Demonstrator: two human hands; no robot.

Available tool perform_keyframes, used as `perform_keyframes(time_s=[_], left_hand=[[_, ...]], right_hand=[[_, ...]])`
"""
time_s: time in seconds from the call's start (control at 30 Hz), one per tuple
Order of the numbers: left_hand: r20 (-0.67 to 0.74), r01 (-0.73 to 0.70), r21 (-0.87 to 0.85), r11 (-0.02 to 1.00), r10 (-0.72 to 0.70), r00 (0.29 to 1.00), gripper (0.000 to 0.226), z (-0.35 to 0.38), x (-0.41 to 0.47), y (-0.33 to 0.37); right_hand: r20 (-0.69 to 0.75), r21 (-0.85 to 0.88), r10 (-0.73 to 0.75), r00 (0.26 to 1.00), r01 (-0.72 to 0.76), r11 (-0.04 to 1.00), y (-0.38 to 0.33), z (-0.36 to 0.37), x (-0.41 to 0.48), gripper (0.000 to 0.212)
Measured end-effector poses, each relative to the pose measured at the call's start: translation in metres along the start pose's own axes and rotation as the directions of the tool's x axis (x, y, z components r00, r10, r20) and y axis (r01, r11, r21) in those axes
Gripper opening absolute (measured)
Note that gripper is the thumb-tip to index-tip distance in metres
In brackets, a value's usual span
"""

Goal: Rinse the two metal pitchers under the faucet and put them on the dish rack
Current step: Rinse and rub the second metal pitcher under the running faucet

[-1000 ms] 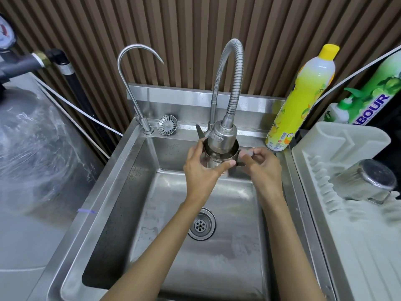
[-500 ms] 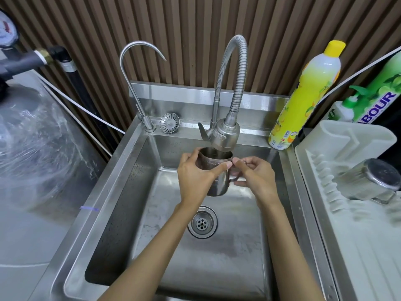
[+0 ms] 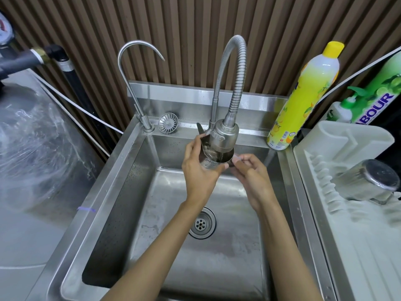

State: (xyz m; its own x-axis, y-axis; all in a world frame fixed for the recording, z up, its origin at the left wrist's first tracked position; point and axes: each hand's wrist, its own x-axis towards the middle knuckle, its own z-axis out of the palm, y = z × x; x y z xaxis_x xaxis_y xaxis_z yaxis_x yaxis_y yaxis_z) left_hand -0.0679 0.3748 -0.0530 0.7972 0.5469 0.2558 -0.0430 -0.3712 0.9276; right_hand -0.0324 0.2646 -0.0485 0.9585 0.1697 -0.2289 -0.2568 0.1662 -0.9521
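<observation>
Pitcher in hand (image 3: 213,158): held over the sink (image 3: 121,192), directly under the faucet head (image 3: 224,134), mouth tilted toward the spray head; far centre of the basin.
Left hand (image 3: 198,170): grip clamped round the pitcher body, fingers wrapped on its left and near side.
Right hand (image 3: 251,177): grip pinched on the handle at the pitcher's right side.
Second pitcher (image 3: 366,184): lying on its side on the dish rack (image 3: 347,144), right of the sink, base facing the camera.
Drain (image 3: 200,223): near the basin centre, below the hands.
Soap bottle (image 3: 303,94): yellow, upright at the sink's far right corner.
</observation>
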Motion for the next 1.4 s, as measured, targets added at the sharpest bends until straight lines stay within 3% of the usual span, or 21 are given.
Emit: perform_keyframes(time_s=[0.07, 0.2, 0.3, 0.4, 0.53, 0.67, 0.77, 0.87, 0.97, 1.13, 1.27, 1.4], left_hand=[[-0.012, -0.021, 0.061, 0.998, 0.022, 1.000, 0.078, -0.003, 0.000, 0.001], [-0.017, 0.077, 0.134, 0.988, -0.076, 0.997, 0.064, -0.010, -0.002, -0.003], [0.075, 0.150, 0.150, 0.977, -0.162, 0.984, 0.059, -0.010, -0.005, -0.007], [0.189, 0.203, 0.100, 0.974, -0.219, 0.957, 0.057, -0.005, -0.003, -0.013], [0.214, 0.248, -0.046, 0.968, -0.233, 0.949, 0.070, 0.001, -0.001, -0.012], [0.119, 0.167, -0.134, 0.977, -0.151, 0.981, 0.078, 0.006, 0.001, -0.007], [0.047, 0.040, -0.082, 0.996, -0.036, 0.998, 0.079, 0.001, 0.003, 0.000], [0.017, -0.046, 0.020, 0.999, 0.046, 0.999, 0.077, -0.005, 0.002, 0.003], [-0.001, -0.013, 0.093, 0.996, 0.014, 1.000, 0.071, -0.009, 0.001, 0.006], [0.064, 0.098, 0.155, 0.983, -0.109, 0.992, 0.058, -0.011, 0.002, 0.000], [0.185, 0.263, 0.043, 0.964, -0.266, 0.946, 0.051, -0.007, 0.004, -0.006], [0.241, 0.328, -0.107, 0.939, -0.296, 0.924, 0.058, 0.001, 0.003, -0.012]], right_hand=[[0.018, 0.001, 0.033, 0.999, -0.033, 0.999, 0.003, 0.002, -0.001, 0.014], [-0.101, -0.267, 0.027, 0.994, -0.053, 0.962, -0.006, 0.005, -0.004, 0.013], [-0.185, -0.534, -0.058, 0.981, -0.051, 0.844, -0.013, 0.001, -0.003, 0.021], [-0.203, -0.677, -0.179, 0.963, -0.006, 0.736, -0.023, -0.001, -0.010, 0.020], [-0.185, -0.642, -0.266, 0.946, 0.088, 0.762, -0.024, -0.004, -0.013, 0.015], [-0.145, -0.265, -0.146, 0.979, 0.104, 0.959, -0.014, -0.004, -0.009, 0.018], [-0.058, -0.048, -0.031, 0.998, 0.028, 0.998, -0.003, 0.001, -0.004, 0.017], [-0.012, 0.052, 0.053, 0.999, -0.052, 0.997, 0.001, 0.003, -0.003, 0.013], [-0.033, -0.049, 0.089, 0.996, -0.090, 0.995, -0.001, 0.002, -0.004, 0.006], [-0.155, -0.307, 0.043, 0.987, -0.089, 0.948, -0.009, -0.005, -0.005, 0.015], [-0.206, -0.594, -0.145, 0.968, -0.006, 0.805, -0.022, -0.009, -0.005, 0.018], [-0.173, -0.668, -0.269, 0.948, 0.088, 0.739, -0.029, -0.006, -0.014, 0.012]])
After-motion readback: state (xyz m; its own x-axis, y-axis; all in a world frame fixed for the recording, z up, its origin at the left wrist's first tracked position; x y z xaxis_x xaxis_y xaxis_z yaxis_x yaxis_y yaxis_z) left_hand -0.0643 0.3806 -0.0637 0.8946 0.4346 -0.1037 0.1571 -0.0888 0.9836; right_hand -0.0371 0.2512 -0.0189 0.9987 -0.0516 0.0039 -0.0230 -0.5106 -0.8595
